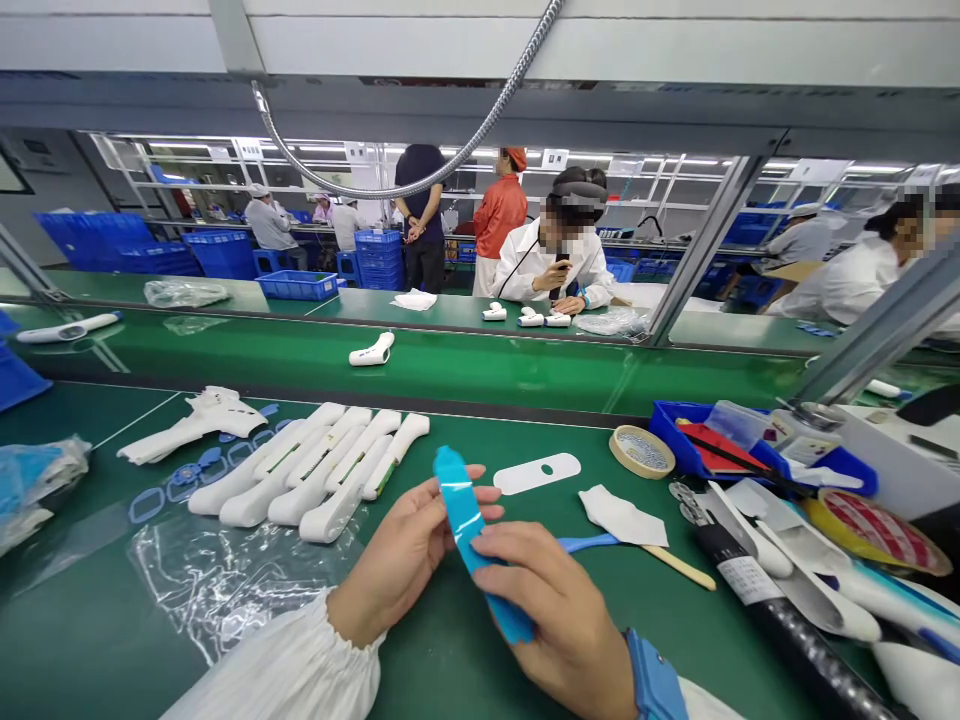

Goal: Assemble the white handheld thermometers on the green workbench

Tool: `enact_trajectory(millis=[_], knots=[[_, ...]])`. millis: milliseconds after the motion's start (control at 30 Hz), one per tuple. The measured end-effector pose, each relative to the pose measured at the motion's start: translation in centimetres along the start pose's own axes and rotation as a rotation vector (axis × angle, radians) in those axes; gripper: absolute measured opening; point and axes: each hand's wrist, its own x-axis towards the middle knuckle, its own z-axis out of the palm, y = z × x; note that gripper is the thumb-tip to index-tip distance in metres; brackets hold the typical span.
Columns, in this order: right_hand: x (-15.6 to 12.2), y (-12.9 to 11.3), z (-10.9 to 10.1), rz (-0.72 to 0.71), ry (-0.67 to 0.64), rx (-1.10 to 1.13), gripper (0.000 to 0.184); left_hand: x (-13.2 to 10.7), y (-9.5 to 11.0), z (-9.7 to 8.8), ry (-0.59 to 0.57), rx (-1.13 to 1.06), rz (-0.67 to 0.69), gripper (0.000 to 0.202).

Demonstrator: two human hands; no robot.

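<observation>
A long, glossy blue strip with a small tab at its upper end (pixel 459 505) is held tilted above the green bench. My left hand (pixel 409 550) grips it from the left, fingers passing behind its upper half. Across its lower half lie the closed fingers of my right hand (pixel 555 610). Just beyond the fingers, a flat white oblong piece with a hole (pixel 525 476) rests on the bench. To the left, several white handle-shaped housings (pixel 289 470) lie side by side, with a white gun-shaped housing (pixel 199 420) past them.
Clear plastic bags (pixel 232 570) spread at left. On the right are a tape roll (pixel 642 450), a blue tray (pixel 675 420), a white cloth piece (pixel 622 515) and a black tube (pixel 780 620). A green conveyor (pixel 465 365) runs behind; a co-worker (pixel 555 260) sits across it.
</observation>
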Motion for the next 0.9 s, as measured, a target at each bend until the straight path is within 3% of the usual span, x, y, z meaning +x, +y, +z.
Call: enact_trajectory(millis=[100,167,300,500,567,667,767,900], knots=[[0.1,0.1,0.5,0.009,-0.117,0.047,0.032,-0.2,0.1,0.1,0.073,-0.017,0.048,0.022],[0.2,0.2,0.7,0.04,-0.091,0.058,0.03,-0.2,0.0,0.1,0.054,-0.124,0.05,0.021],[0.2,0.4,0.8,0.094,0.024,0.014,0.03,-0.2,-0.3,0.4,-0.012,-0.292,0.04,0.042],[0.5,-0.4,0.2,0.044,-0.003,0.171,0.037,-0.3,-0.9,0.3,0.027,-0.137,0.05,0.018],[0.7,-0.3,-0.2,0.173,0.096,0.257,0.03,-0.3,-1.0,0.2,-0.027,-0.041,-0.015,0.022],[1.0,0.3,-0.6,0.553,0.215,0.463,0.016,-0.5,-1.2,0.3,-0.126,0.146,-0.08,0.029],[1.3,1.0,-0.4,0.819,0.133,0.798,0.029,-0.9,-1.4,0.6,-0.164,0.327,-0.023,0.029],[1.3,1.2,-0.1,0.956,0.041,1.092,0.036,-1.1,-1.5,0.8,-0.213,0.474,0.093,0.024]])
